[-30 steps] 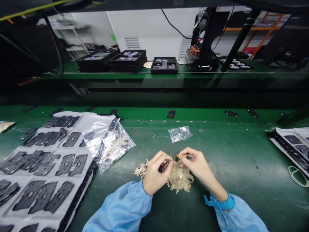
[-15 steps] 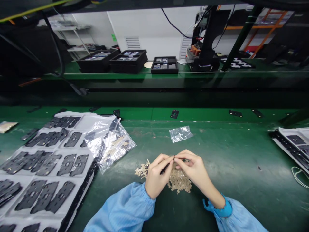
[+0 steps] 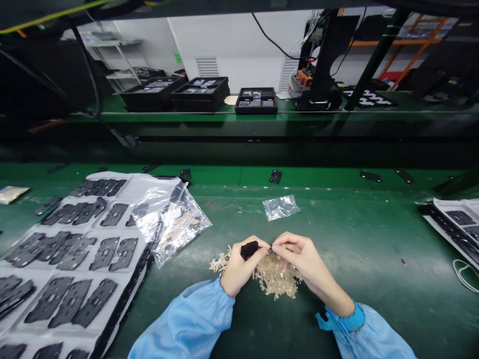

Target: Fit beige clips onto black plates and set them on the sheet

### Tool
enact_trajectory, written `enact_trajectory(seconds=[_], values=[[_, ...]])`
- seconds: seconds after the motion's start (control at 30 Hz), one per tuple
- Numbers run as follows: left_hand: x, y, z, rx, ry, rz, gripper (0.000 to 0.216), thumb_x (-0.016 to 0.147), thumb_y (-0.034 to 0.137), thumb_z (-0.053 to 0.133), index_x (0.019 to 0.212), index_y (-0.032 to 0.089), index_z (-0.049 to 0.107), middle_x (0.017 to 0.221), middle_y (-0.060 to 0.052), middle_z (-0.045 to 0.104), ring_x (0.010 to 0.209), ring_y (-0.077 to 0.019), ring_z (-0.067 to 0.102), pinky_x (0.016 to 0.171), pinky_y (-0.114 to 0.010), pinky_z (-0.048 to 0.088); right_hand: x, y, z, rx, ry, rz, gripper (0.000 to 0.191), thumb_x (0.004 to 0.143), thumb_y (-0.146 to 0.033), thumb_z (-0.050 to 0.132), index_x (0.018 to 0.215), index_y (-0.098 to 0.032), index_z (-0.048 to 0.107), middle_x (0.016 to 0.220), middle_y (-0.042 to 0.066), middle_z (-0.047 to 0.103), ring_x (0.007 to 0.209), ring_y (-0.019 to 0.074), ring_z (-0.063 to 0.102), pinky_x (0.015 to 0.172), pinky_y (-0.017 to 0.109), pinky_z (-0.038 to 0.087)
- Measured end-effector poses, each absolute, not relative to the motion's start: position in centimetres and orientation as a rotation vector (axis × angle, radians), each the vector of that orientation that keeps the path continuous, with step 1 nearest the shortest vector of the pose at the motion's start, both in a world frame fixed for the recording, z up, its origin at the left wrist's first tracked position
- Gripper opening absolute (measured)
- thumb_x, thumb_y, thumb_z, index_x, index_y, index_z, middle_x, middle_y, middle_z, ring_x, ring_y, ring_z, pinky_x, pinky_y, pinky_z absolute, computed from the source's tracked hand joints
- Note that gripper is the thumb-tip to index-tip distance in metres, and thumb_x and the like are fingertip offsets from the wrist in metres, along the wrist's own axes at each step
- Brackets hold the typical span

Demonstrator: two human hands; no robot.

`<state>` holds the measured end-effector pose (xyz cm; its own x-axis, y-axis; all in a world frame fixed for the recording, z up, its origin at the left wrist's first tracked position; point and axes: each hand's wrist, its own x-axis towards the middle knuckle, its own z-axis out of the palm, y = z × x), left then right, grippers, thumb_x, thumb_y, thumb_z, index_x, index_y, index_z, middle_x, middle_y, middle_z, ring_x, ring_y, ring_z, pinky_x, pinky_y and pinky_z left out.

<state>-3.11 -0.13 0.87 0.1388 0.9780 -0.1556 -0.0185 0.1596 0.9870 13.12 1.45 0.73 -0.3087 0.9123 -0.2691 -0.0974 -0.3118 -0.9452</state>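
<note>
My left hand (image 3: 239, 267) is closed around a small black plastic part (image 3: 249, 249), which shows between its thumb and fingers. My right hand (image 3: 299, 255) pinches with thumb and forefinger at the part's right end, its fingertips meeting those of my left hand. Whatever is in that pinch is too small to make out. Under both hands lies a heap of small beige cut-out pieces (image 3: 279, 280), with more of them (image 3: 220, 261) showing left of my left hand.
A white tray (image 3: 129, 286) of black plates fills the left, with a clear bag (image 3: 179, 224) over its corner. A small clear bag (image 3: 280, 207) lies ahead. Black parts (image 3: 276, 176) dot the bright green strip behind. Another tray (image 3: 449, 222) stands at right.
My left hand has turned, so more of the black part shows. My right hand stays nearly in place at its end. The black parts on the bright green strip have shifted slightly right.
</note>
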Motion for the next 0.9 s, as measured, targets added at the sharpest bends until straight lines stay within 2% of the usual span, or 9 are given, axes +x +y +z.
enact_trajectory(seconds=[0.2, 0.3, 0.37, 0.47, 0.6, 0.73, 0.9], values=[[-3.0, -0.2, 0.5, 0.909, 1.105, 1.088, 0.009, 0.076, 0.019, 0.056, 0.082, 0.015, 0.062, 0.056, 0.004, 0.051, 0.043, -0.0078, 0.048, 0.045, -0.020, 0.039, 12.6, 1.3, 1.0, -1.141, -1.159, 1.565, 0.022, 0.071, -0.036, 0.072, 0.072, -0.016, 0.064, 0.074, 0.001, 0.049, 0.057, 0.0115, 0.049, 0.037, 0.020, 0.048], [-3.4, 0.2, 0.2, 0.660, 1.099, 1.237, 0.008, 0.067, 0.011, 0.050, 0.071, 0.016, 0.053, 0.058, 0.004, 0.056, 0.042, -0.0094, 0.053, 0.043, -0.022, 0.043, 12.5, 1.2, 1.7, -1.120, -1.067, 1.553, 0.020, 0.072, -0.035, 0.071, 0.069, -0.017, 0.064, 0.071, 0.000, 0.048, 0.056, 0.0109, 0.047, 0.038, 0.020, 0.047], [-3.8, 0.5, 0.1, 0.557, 1.150, 1.299, 0.009, 0.061, 0.008, 0.050, 0.065, 0.016, 0.051, 0.056, 0.004, 0.058, 0.049, -0.0122, 0.060, 0.051, -0.024, 0.049, 12.6, 1.1, 2.1, -1.107, -1.009, 1.634, 0.018, 0.073, -0.034, 0.071, 0.073, -0.017, 0.067, 0.071, 0.001, 0.051, 0.058, 0.0112, 0.048, 0.042, 0.019, 0.046], [-4.3, 1.1, 0.1, 0.570, 1.258, 1.332, 0.010, 0.064, 0.013, 0.060, 0.074, 0.014, 0.060, 0.064, 0.000, 0.067, 0.069, -0.0172, 0.067, 0.067, -0.028, 0.053, 12.7, 0.7, 2.6, -1.074, -0.947, 1.796, 0.018, 0.077, -0.034, 0.067, 0.085, -0.019, 0.072, 0.087, 0.004, 0.059, 0.066, 0.0122, 0.053, 0.048, 0.019, 0.048], [-4.6, 1.4, 0.0, 0.708, 1.316, 1.332, 0.028, 0.070, 0.028, 0.069, 0.093, 0.012, 0.065, 0.089, -0.009, 0.073, 0.087, -0.0201, 0.068, 0.080, -0.028, 0.051, 12.4, 0.3, 2.7, -1.044, -0.903, 1.923, 0.023, 0.079, -0.037, 0.063, 0.093, -0.022, 0.074, 0.113, 0.007, 0.056, 0.078, 0.0147, 0.056, 0.057, 0.023, 0.053], [-4.4, 1.2, -0.1, 0.728, 1.288, 1.292, 0.035, 0.072, 0.032, 0.070, 0.100, 0.013, 0.063, 0.094, -0.010, 0.073, 0.084, -0.0200, 0.069, 0.077, -0.028, 0.053, 12.0, 0.2, 2.5, -1.040, -0.894, 1.961, 0.025, 0.078, -0.038, 0.064, 0.094, -0.021, 0.074, 0.124, 0.008, 0.051, 0.088, 0.0180, 0.057, 0.063, 0.027, 0.055], [-4.1, 0.9, -0.2, 0.762, 1.268, 1.275, 0.034, 0.073, 0.033, 0.069, 0.101, 0.014, 0.062, 0.094, -0.009, 0.073, 0.082, -0.0190, 0.069, 0.072, -0.025, 0.054, 12.0, 0.4, 2.3, -1.077, -0.851, 1.949, 0.027, 0.076, -0.039, 0.066, 0.093, -0.020, 0.074, 0.122, 0.009, 0.054, 0.087, 0.0191, 0.059, 0.061, 0.029, 0.056]])
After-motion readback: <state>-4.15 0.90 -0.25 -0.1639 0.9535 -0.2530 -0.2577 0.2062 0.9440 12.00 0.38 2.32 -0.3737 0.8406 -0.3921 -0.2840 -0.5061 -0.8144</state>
